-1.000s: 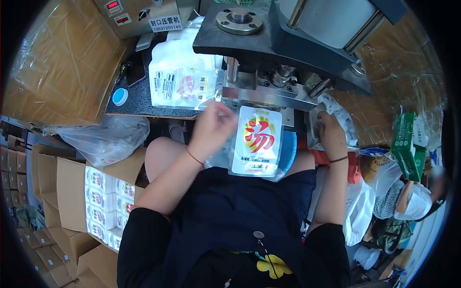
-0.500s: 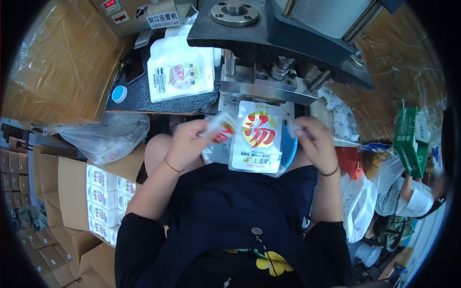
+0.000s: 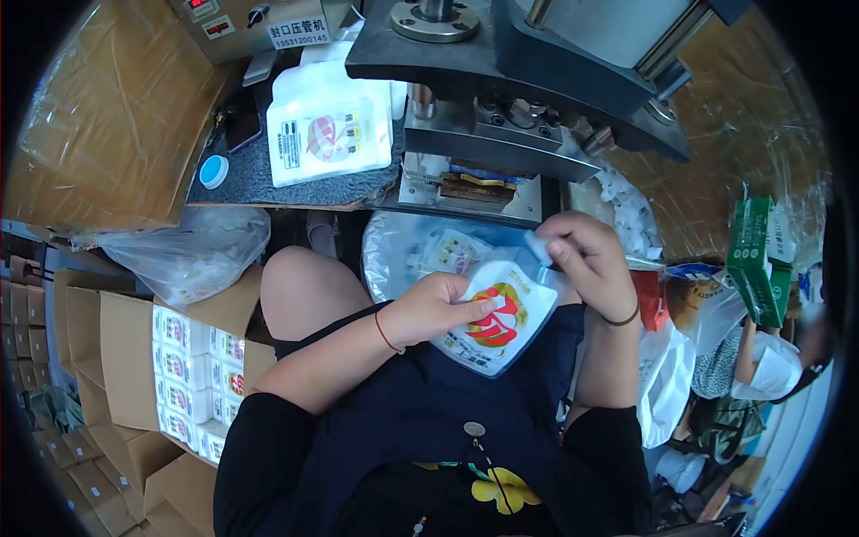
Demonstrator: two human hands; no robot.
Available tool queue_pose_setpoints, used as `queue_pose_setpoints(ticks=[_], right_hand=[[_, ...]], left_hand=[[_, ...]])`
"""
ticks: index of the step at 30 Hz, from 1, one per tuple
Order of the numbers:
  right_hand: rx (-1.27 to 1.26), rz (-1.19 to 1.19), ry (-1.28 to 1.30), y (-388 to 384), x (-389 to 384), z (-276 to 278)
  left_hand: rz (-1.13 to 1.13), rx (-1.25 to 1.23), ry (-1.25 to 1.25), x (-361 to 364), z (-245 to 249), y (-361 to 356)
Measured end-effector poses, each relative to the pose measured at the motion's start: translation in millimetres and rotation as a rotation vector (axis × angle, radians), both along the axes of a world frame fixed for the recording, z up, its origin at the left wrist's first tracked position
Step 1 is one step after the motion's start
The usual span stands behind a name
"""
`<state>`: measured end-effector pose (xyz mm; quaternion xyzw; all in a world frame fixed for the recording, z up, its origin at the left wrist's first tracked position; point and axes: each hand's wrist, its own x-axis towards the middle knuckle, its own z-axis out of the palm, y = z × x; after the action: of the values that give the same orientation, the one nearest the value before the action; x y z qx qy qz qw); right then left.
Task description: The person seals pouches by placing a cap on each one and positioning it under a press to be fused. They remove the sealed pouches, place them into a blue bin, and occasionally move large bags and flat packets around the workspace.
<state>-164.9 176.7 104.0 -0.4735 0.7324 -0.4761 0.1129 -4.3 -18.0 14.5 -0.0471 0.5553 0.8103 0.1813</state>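
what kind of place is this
Probably a small packing workshop: a heavy dark metal press stands over the bench, an open brown cardboard box holds rows of white printed pouches, and more brown cartons are stacked at the lower left.

Navy clothing (image 3: 403, 403) with black sleeves (image 3: 259, 461) is worn, marked by a yellow flower (image 3: 504, 490); each wrist (image 3: 394, 324) is circled by a thin band (image 3: 386, 334).

a packing workshop, with a press (image 3: 519, 54) and cartons (image 3: 125, 358).
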Motion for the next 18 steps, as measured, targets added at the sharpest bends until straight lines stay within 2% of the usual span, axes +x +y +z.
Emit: queue_pose_setpoints(ticks=[3,7,12,14,15,16,18], right_hand=[[0.033,-0.062,-0.049,-2,5,7],[0.105,0.046,0.149,5,-8,1],[0.167,0.115,0.159,7,-9,-5],[0.071,-0.098,0.049,11,-7,-4],[0.023,-0.204,-0.007,11,-6,-4],[-0.039,-0.212,-0.040,10,-6,-8],[0.041,-0.100,0.016,1,2,-3]], left_hand=[[-0.015,0.056,-0.060,-3,-11,1],[-0.010,0.130,-0.072,-1,3,4],[0.027,0.226,-0.083,-1,11,14],[0.006,0.013,-0.020,-2,-26,10],[0.001,-0.030,-0.006,-3,-28,9],[-0.003,-0.074,0.008,-3,-30,8],[-0.003,-0.042,0.006,-4,-23,6]])
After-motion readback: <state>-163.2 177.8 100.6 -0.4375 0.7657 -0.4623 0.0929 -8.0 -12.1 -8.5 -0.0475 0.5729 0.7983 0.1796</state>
